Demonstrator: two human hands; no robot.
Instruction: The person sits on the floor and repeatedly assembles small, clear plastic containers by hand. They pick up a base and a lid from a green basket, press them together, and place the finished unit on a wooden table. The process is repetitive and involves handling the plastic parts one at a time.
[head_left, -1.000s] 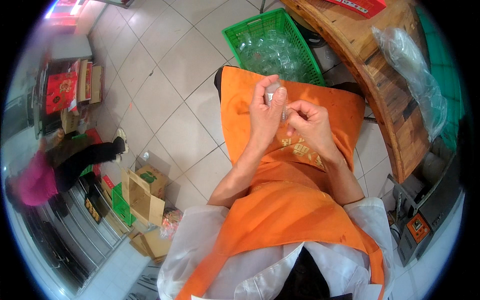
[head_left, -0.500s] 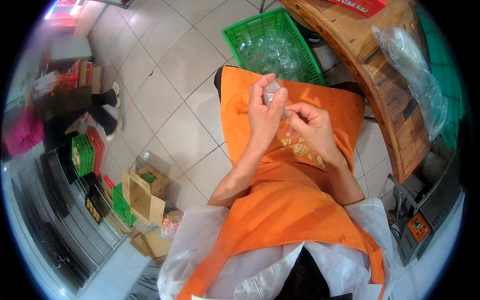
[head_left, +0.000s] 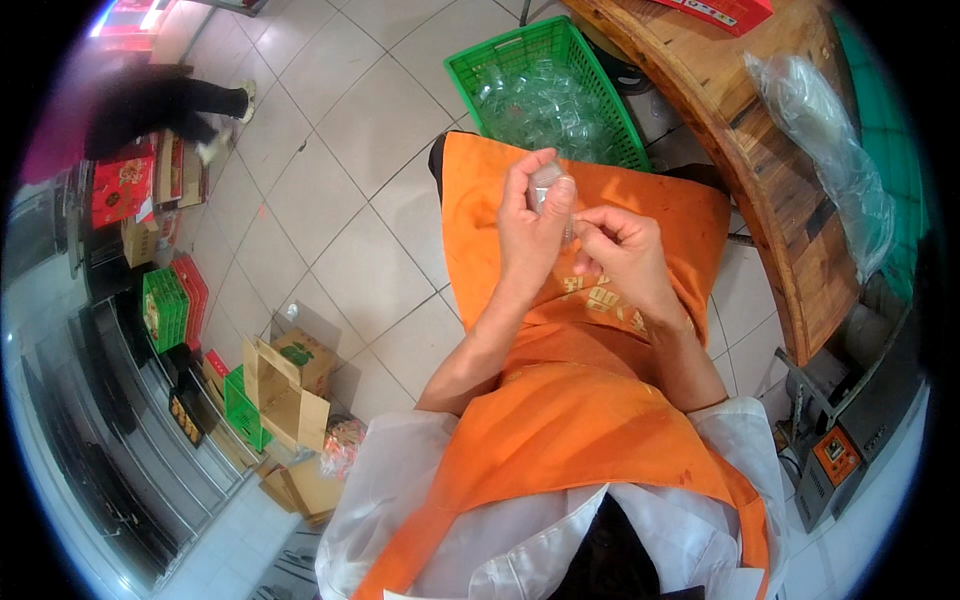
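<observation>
Over my lap, my left hand (head_left: 532,228) is closed around a small clear plastic container (head_left: 546,179), with the thumb along its side. The fingers of my right hand (head_left: 630,250) are bent and pinched at the lower edge of that container; whatever lies between the fingertips is too small to make out. Beneath both hands spreads my orange apron (head_left: 480,240). Just beyond my knees a green crate (head_left: 464,92) holds many loose clear plastic containers (head_left: 548,105).
A curved wooden table (head_left: 745,150) on the right carries a clear plastic bag (head_left: 830,150). At left, a cardboard box (head_left: 285,395) and stacked crates (head_left: 165,310) stand by a tray rack (head_left: 120,420). A person (head_left: 140,110) is walking at the upper left. A grey machine (head_left: 835,470) stands lower right.
The person on the left has moved toward the top of the picture, uncovering red boxes there. My hands and the container have barely shifted.
</observation>
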